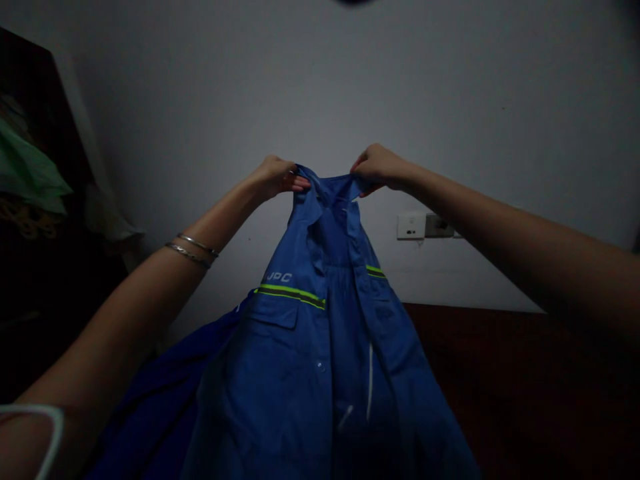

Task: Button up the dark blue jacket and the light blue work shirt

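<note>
as the left hand and right hand pinch the striped blue cloth jacket by its neck, pull evenly. that should stop sagging.

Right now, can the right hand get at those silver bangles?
Probably not without letting go: the right hand is pinching the collar of the blue work jacket. The silver bangles on the left forearm do look uncovered, though.

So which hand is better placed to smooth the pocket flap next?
Probably the left hand: it holds the blue jacket on the same side as the pocket flap, while the right hand grips the opposite side. Either would have to let go first.
</note>
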`<control>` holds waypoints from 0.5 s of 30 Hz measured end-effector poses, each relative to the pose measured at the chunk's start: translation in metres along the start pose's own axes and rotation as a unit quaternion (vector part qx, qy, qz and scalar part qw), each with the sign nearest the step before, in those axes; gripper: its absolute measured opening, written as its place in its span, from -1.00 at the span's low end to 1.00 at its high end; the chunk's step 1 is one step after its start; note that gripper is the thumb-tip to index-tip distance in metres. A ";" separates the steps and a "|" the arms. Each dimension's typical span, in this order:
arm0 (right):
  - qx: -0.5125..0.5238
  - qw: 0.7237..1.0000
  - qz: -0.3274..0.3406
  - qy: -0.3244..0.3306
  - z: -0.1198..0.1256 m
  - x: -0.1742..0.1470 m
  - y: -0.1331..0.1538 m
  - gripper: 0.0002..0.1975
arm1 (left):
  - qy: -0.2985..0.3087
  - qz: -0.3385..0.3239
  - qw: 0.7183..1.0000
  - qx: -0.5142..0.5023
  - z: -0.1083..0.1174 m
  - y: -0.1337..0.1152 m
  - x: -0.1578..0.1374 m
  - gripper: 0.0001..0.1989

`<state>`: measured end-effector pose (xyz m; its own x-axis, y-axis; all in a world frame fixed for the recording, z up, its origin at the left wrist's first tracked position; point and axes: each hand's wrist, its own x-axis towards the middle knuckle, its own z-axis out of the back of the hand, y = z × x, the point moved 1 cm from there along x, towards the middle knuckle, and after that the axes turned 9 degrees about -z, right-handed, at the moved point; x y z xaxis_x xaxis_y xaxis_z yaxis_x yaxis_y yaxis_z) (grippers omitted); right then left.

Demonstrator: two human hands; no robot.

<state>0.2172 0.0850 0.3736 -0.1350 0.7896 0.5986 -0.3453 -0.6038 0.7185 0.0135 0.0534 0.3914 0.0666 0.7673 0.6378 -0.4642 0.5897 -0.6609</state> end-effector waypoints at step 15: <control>-0.107 0.994 -0.004 0.008 -0.038 -0.023 0.006 -0.53 | -0.092 -0.097 0.991 0.000 -0.021 -0.033 0.003 -0.84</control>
<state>0.1831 0.0680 0.3507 -0.1464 0.7970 0.5860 -0.5358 -0.5618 0.6303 0.0471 0.0412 0.4066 -0.0071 0.5805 0.8142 -0.4582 0.7219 -0.5186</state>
